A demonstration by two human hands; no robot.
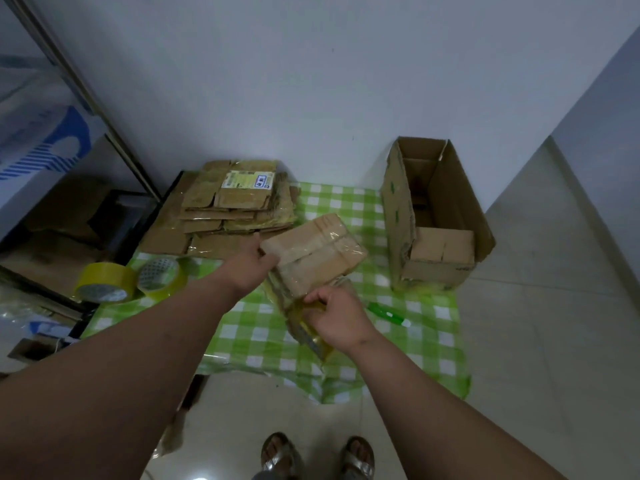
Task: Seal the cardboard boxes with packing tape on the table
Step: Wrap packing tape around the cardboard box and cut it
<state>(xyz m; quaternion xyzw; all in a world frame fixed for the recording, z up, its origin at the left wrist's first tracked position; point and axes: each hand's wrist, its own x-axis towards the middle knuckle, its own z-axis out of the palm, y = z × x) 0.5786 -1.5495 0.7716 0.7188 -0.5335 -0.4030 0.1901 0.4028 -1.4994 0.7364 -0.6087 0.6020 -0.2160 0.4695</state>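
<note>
Box point(313, 252) at frame centre above the checked table point(242, 337), left hand point(254, 268) gripping its left edge, right hand point(337, 317) pinching the tape roll point(304, 327): best pulled taut, pressed flat along the seam.

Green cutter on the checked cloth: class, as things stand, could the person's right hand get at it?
Probably yes. The green cutter lies bare on the cloth just beside the right hand, with nothing between them. But that hand grips a tape roll against the small box, so it must let go first.
</note>
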